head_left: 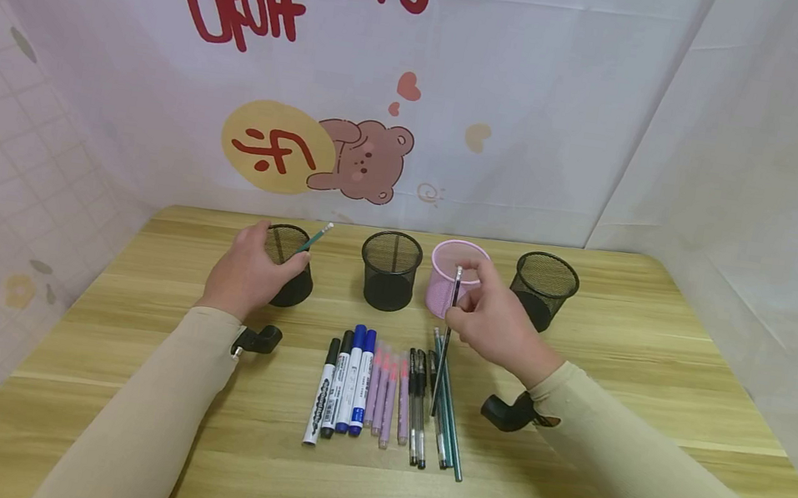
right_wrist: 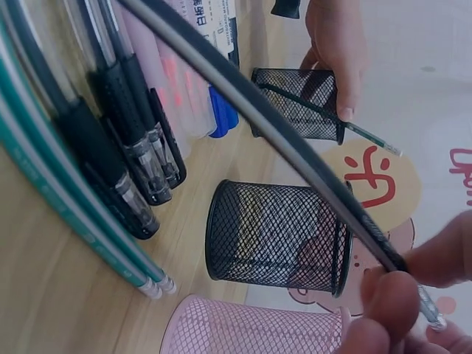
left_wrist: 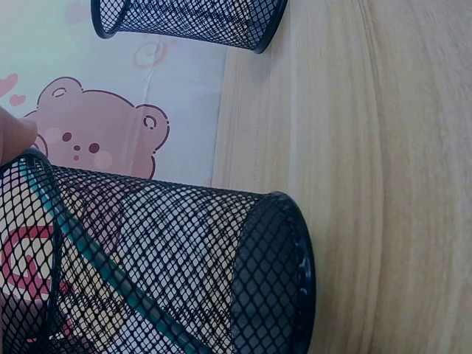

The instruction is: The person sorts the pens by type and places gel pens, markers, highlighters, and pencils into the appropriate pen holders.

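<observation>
At the left, my left hand [head_left: 245, 271] grips a black mesh pen cup [head_left: 293, 292], its thumb at the rim. A green pencil [head_left: 321, 232] leans inside that cup, its eraser end above the rim; the left wrist view shows its shaft slanting behind the mesh [left_wrist: 147, 258]. My right hand [head_left: 499, 321] pinches a dark pencil [right_wrist: 295, 155] near its white eraser end. This pencil points down over the row of pens, in front of a pink mesh cup [head_left: 439, 288]. Two green pencils [head_left: 451, 424] lie beneath and beside it.
Left of the green pencils lie black gel pens [head_left: 419, 411], several pink highlighters [head_left: 389, 408] and black and blue whiteboard markers [head_left: 350, 386]. A black mesh cup [head_left: 388, 290] stands left of the pink one, another [head_left: 533, 309] right of it. A printed cloth [head_left: 541, 91] hangs behind the table.
</observation>
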### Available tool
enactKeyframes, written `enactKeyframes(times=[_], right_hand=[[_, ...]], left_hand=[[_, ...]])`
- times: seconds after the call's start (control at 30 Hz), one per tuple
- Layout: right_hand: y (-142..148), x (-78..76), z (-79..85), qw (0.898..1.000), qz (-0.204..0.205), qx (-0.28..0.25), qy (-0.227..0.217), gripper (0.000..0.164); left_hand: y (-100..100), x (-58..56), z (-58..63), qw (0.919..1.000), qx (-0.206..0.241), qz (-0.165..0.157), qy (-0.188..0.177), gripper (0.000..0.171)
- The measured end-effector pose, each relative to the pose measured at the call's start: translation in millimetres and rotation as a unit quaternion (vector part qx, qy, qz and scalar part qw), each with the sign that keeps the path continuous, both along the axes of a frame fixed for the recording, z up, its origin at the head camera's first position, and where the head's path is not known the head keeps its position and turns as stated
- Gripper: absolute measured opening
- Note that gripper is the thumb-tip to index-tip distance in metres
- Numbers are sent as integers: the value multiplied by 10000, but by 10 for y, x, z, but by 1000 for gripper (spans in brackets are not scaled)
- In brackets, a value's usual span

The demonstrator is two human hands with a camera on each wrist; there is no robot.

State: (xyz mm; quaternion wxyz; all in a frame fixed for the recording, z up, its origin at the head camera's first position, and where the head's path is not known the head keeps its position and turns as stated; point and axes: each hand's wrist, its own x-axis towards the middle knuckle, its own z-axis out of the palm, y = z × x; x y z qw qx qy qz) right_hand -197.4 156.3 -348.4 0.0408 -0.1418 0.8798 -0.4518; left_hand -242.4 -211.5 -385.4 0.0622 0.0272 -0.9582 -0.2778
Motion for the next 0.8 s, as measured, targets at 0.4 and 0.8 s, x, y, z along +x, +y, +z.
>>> enactKeyframes(times=[0.4, 0.8], right_hand=[[-90, -33, 3, 9892, -475, -1352, 304, 68], [-223, -131, -33, 9647, -773, -2473, 473, 65]], left_hand=[[1, 1, -4, 10000, 20, -13, 28, 105], [0, -2, -12, 10000, 33, -5, 62, 103]])
